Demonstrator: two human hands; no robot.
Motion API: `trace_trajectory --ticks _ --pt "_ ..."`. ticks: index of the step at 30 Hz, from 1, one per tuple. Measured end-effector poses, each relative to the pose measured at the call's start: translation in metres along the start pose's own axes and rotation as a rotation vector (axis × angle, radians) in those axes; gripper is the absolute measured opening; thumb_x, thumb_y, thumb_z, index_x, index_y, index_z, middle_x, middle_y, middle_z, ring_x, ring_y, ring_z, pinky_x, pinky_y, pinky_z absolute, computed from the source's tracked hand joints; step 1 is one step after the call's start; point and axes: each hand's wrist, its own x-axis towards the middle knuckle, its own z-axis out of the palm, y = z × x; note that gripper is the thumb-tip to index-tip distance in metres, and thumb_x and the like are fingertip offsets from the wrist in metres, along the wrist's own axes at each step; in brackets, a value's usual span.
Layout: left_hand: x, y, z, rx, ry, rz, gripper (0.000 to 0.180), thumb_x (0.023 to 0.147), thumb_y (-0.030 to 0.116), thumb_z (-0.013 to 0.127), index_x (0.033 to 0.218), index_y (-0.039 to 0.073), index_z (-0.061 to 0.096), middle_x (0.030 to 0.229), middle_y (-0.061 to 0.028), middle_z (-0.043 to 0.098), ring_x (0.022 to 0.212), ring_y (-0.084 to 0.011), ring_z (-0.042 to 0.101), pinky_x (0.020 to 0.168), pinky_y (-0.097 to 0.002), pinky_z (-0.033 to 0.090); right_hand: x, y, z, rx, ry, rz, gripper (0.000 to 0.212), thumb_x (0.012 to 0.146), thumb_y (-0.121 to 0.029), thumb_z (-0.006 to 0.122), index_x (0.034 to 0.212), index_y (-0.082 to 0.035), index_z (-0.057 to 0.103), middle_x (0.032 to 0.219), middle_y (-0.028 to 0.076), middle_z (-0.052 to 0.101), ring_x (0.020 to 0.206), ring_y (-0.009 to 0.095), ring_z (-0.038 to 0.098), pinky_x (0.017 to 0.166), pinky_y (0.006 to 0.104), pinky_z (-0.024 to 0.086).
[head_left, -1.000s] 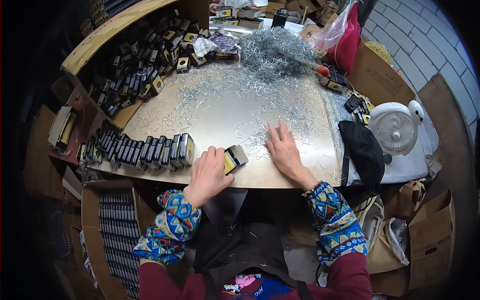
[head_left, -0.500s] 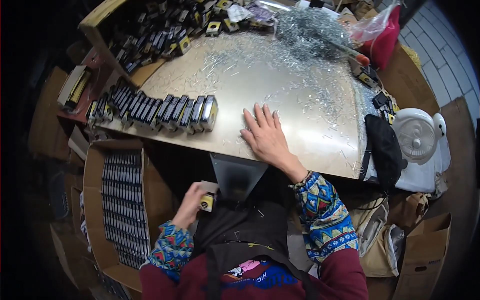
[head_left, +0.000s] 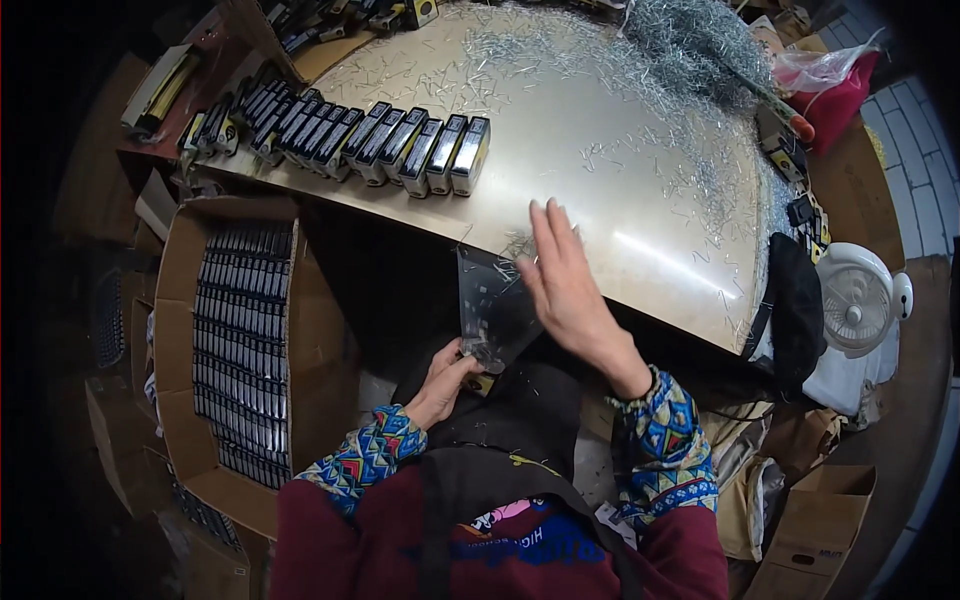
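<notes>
My left hand (head_left: 445,382) is closed around a small black-and-yellow box (head_left: 482,384), held under the narrow lower end of a grey metal chute (head_left: 512,335). Most of that box is hidden by the fingers and the chute. My right hand (head_left: 572,295) is at the table's near edge above the chute, fingers stretched out and holding nothing. A small bunch of thin silvery metal pins (head_left: 518,245) lies beside its fingertips, at the chute's upper end. A few pieces show inside the chute. More pins are scattered over the metal tabletop (head_left: 560,150).
A row of small boxes (head_left: 385,145) stands along the table's left front edge. Below it, a cardboard carton (head_left: 175,330) holds packed rows of boxes. A tangled heap of pins (head_left: 690,50) lies far right, with a white fan (head_left: 855,300) and a black pouch (head_left: 797,310) nearer.
My left hand has brought the box right and up under the chute's lower end. My right hand has moved from the tabletop to its near edge, and pins now lie in the chute's top.
</notes>
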Motion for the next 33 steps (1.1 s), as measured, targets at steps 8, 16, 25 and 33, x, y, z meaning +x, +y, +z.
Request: trace_trajectory --ticks 8,16,25,33 --pt "0.004 -0.012 0.001 -0.078 0.069 0.011 0.028 0.083 0.011 0.058 0.110 0.004 0.057 0.096 -0.0007 0.062 0.086 -0.0085 0.056 0.076 -0.0229 0.043 0.028 0.042 -0.006 -0.323 0.090 0.008 0.058 0.099 -0.032 0.050 0.144 0.000 0.034 0.148 0.026 0.033 0.140 0.040 0.030 0.114 0.0503 0.024" --pt "-0.006 -0.009 0.006 0.001 0.090 0.030 0.038 0.083 0.007 0.061 0.119 0.003 0.049 0.106 -0.0042 0.060 0.094 -0.0114 0.056 0.085 -0.0265 0.045 0.001 0.016 -0.008 -0.034 -0.004 -0.030 0.059 0.100 -0.029 0.049 0.147 0.000 0.029 0.147 0.027 0.034 0.141 0.041 0.027 0.116 0.0483 0.020" --pt "0.000 -0.017 0.024 0.561 0.214 0.261 0.081 0.068 0.022 0.085 0.123 -0.003 0.032 0.118 -0.0233 0.056 0.112 -0.0304 0.059 0.094 -0.0379 0.046 -0.022 -0.024 -0.013 0.141 -0.065 0.007 0.049 0.097 -0.010 0.051 0.142 0.000 0.037 0.144 0.025 0.039 0.138 0.040 0.035 0.112 0.0438 0.030" --pt "-0.002 -0.015 0.030 0.762 0.318 0.285 0.072 0.068 0.021 0.083 0.115 -0.001 0.034 0.103 -0.0284 0.062 0.101 -0.0438 0.061 0.083 -0.0459 0.049 -0.049 -0.018 0.023 0.030 -0.117 -0.140 0.036 0.070 0.005 0.059 0.106 0.000 0.061 0.104 0.016 0.058 0.097 0.034 0.057 0.083 0.0392 0.049"
